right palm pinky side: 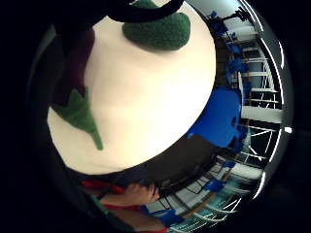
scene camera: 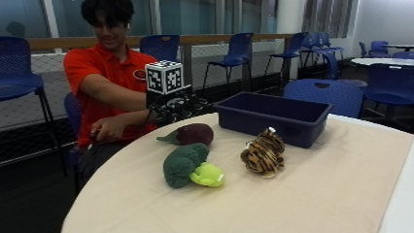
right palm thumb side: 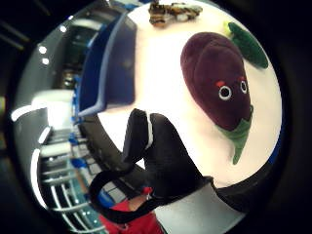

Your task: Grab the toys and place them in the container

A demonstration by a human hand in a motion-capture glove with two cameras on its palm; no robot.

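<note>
Toys lie on the table (scene camera: 310, 194): eggplant (scene camera: 193, 133), broccoli (scene camera: 184, 164), tiger (scene camera: 263, 153), near the bin (scene camera: 275, 116). The gloved right hand (scene camera: 169, 106) hovers above the eggplant, arm outstretched, fingers (right palm thumb side: 146, 134) relaxed, holding nothing.

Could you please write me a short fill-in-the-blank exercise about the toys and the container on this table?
1. The toy nearest the gloved right hand is the purple ____, which has a green stem.
2. The striped tiger lies on the table beside the ____ bin.
3. The number of toys inside the bin is ____.
4. The green broccoli lies between the eggplant and the table's ____ edge.

Missing words: eggplant; blue; zero; near
</note>
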